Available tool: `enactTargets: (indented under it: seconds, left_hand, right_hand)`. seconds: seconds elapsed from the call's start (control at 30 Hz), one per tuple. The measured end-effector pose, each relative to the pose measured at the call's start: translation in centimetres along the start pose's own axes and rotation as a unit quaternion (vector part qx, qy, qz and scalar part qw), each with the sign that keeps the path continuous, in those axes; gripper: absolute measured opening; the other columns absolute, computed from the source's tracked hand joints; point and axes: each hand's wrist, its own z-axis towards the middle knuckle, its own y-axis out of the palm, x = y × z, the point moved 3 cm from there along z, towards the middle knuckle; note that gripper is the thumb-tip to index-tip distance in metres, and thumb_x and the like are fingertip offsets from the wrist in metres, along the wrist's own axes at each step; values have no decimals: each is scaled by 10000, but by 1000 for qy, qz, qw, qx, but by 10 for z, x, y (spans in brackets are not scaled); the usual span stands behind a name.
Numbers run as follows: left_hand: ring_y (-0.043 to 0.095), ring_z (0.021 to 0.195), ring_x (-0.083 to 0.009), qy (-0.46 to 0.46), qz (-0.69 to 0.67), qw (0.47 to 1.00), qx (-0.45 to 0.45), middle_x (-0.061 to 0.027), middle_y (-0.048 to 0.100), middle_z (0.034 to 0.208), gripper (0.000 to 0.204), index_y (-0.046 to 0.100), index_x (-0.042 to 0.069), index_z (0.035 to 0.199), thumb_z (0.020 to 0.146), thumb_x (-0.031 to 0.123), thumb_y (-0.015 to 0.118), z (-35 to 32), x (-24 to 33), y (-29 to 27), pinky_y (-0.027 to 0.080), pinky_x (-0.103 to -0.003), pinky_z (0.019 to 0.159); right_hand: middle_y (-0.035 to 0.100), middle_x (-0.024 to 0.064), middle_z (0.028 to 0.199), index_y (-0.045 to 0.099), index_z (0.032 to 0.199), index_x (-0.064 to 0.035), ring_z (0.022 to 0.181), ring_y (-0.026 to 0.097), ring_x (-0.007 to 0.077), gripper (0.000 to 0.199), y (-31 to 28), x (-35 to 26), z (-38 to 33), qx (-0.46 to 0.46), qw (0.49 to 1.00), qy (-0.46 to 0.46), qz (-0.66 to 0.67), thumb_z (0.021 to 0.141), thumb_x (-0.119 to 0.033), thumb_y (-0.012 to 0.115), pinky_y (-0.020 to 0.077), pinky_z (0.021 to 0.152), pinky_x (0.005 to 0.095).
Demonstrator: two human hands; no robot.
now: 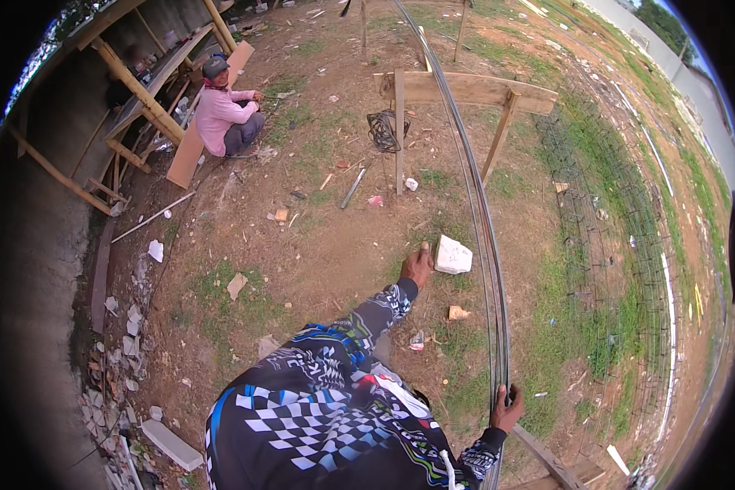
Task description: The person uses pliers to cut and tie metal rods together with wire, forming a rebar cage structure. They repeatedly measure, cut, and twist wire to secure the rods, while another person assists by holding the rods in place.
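My left hand (pixel 417 265) reaches forward at the end of a black patterned sleeve. It is beside a white block (pixel 453 255) on the ground, with a finger stretched out and nothing visible in the hand; its other fingers are partly hidden. Lower right, my right hand (pixel 508 408) is against a bundle of long thin metal bars (pixel 488 237), its thumb and fingers apart rather than wrapped round them. The bars run lengthwise from the top of the view to the lower edge and cross a wooden trestle (pixel 457 88).
At the upper left a person (pixel 224 114) in a pink shirt squats beside a leaning plank (pixel 186 159) and a timber shelter (pixel 151 110). Tied reinforcement cages (pixel 604 245) lie in grass on the right. A coil of black wire (pixel 384 131) hangs on the trestle. Rubble (pixel 131 335) lines the left wall.
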Motion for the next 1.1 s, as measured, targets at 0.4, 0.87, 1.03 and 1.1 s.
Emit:
enactTargets:
  seconds: [0.4,0.87,1.03,1.1]
  left_hand:
    - [270,387,-88,-119,-434,887,108,44,308,489,668,550,74,742,987,604,227,26,-31,-175,250,-253,385]
    - [267,419,-109,-17,-715,680,-162,43,280,476,579,511,105,717,1021,507,225,-9,90,-272,314,-265,497]
    - [215,356,-122,110,-738,623,-235,37,267,412,572,490,131,688,1045,432,160,-10,136,-264,341,-298,527]
    - [310,415,-144,71,-785,584,-194,5,362,468,599,525,116,682,1030,479,198,10,131,-273,373,-328,598]
  right_hand:
    - [633,175,1073,605,1078,10,997,610,319,401,207,-247,35,-265,935,-197,127,831,-290,704,457,914,409]
    - [447,-16,579,478,563,-50,564,384,97,379,327,-410,59,-641,641,-123,403,814,-208,714,286,539,275]
    - [423,11,563,433,549,-73,544,359,128,453,365,-433,75,-744,505,-107,425,788,-285,754,260,539,306]
    - [399,-16,583,455,619,-84,540,345,103,411,368,-459,83,-742,500,-131,427,819,-303,740,251,521,286]
